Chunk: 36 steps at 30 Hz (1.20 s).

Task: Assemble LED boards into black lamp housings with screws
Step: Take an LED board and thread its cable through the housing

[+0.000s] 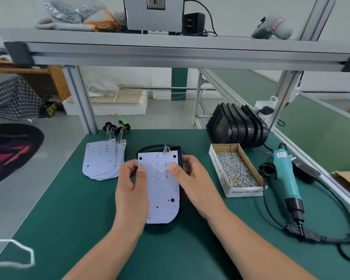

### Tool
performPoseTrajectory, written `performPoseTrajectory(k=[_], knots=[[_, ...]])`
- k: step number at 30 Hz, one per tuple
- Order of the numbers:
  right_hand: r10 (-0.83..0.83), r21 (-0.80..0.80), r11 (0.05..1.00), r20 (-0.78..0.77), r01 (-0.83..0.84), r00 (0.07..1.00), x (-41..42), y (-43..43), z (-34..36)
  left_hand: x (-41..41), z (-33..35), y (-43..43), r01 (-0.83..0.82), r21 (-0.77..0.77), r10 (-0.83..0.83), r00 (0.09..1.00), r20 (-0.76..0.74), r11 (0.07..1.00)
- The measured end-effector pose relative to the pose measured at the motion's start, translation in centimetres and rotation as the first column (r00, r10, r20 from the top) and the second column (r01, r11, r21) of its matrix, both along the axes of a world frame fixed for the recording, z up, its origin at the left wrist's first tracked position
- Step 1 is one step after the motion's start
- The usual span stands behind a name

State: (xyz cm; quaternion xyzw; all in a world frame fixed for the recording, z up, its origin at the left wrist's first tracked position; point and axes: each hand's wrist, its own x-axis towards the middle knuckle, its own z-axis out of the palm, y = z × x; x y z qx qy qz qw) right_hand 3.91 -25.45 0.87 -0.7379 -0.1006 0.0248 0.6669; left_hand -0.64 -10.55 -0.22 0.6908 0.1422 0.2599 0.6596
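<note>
I see both hands gripping a white LED board point(160, 186) dotted with red and amber LEDs: left hand point(129, 186) and right hand point(192, 182) pinch its sides, thumbs on top. It lies over a black lamp housing point(181, 201), coloured wires at its far edge.

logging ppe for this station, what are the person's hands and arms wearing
Nothing is worn. The left hand and right hand are bare, with no gloves, rings or watch showing. Both forearms are bare down to the frame's bottom edge, no sleeves or wrist strap in view. Fingernails are short and unpainted.
</note>
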Motion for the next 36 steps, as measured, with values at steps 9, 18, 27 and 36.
performPoseTrajectory(k=[9,18,27,36], knots=[[-0.095,0.037,0.995,-0.029,0.096,0.995,0.7,-1.1,0.5,0.3,-0.2,0.2,0.245,-0.081,-0.251,0.965,-0.079,0.966],[-0.086,0.0,0.996,-0.02,0.086,0.996,1.0,-1.7,0.9,-0.3,0.1,0.6,0.42,-0.245,-0.437,0.899,-0.017,0.874],[0.028,0.075,0.997,0.027,-0.03,0.999,1.0,-2.0,1.5,-0.3,0.1,0.4,0.461,-0.257,-0.48,0.877,-0.014,0.85],[0.018,0.049,0.999,0.031,-0.019,0.999,1.5,-3.5,2.5,-0.7,0.4,1.3,0.723,-0.21,-0.746,0.664,-0.053,0.658]])
